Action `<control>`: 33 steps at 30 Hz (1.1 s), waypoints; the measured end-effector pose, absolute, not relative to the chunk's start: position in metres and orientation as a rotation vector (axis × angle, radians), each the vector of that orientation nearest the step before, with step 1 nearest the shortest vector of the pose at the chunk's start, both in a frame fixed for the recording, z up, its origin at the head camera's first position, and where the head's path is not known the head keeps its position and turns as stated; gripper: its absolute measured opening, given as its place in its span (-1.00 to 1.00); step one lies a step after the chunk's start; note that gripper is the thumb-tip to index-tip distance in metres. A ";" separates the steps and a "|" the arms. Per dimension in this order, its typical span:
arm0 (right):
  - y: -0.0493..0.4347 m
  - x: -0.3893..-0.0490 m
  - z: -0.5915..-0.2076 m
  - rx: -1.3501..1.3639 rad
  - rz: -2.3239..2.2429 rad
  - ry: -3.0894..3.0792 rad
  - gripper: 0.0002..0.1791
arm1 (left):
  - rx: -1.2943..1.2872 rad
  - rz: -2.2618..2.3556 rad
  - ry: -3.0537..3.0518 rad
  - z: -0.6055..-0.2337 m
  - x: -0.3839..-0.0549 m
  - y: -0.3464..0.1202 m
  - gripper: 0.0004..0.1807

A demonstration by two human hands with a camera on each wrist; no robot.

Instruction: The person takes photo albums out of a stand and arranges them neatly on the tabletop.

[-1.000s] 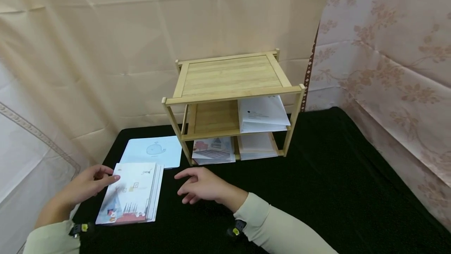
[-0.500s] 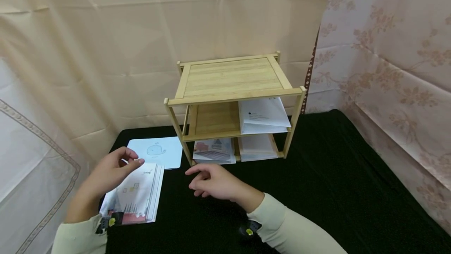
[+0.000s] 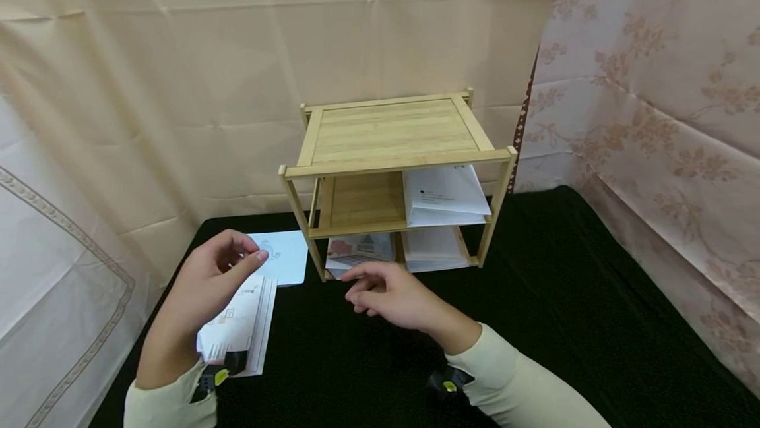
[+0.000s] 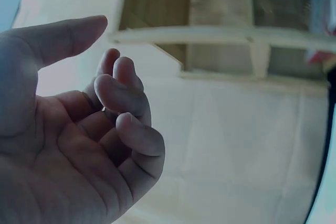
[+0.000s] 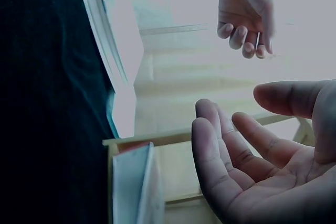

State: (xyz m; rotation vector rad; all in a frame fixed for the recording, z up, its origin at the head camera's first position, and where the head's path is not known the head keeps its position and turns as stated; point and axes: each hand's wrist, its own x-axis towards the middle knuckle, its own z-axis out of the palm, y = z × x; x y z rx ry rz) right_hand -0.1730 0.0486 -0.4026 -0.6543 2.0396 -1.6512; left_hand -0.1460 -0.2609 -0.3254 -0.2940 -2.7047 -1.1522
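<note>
My left hand (image 3: 210, 283) hovers above a stack of white books (image 3: 264, 329) at the table's left, fingers loosely bent and holding nothing. Its bare palm and relaxed fingers show in the left wrist view. Behind the stack lies a light-blue book with a whale drawing (image 3: 287, 260), partly covered by that hand. My right hand (image 3: 394, 296) floats in front of the wooden shelf (image 3: 392, 131), its fingers loosely extended with nothing between them. On the bottom tier lie a book with a coloured cover (image 3: 359, 248) and pale books (image 3: 433, 246). A white book (image 3: 445, 194) rests on the middle tier's right side.
A dark cloth (image 3: 570, 322) covers the table. A beige curtain (image 3: 237, 85) hangs behind the shelf, and a floral curtain (image 3: 665, 105) closes off the right. White cloth (image 3: 47, 296) hangs at the left.
My left hand has left the edge of the book stack, rising and moving right over it. My right hand has shifted right and slightly up, toward the shelf's front.
</note>
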 end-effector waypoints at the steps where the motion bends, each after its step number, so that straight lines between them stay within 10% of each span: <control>1: 0.051 -0.173 -0.401 -0.666 -1.655 2.050 -0.60 | -0.302 -1.151 -2.687 -0.324 -0.146 -0.258 -0.77; 33: 0.121 -0.179 -0.352 -0.556 -1.666 2.597 -0.75 | -0.511 -1.473 -2.245 -0.328 -0.158 -0.163 -0.81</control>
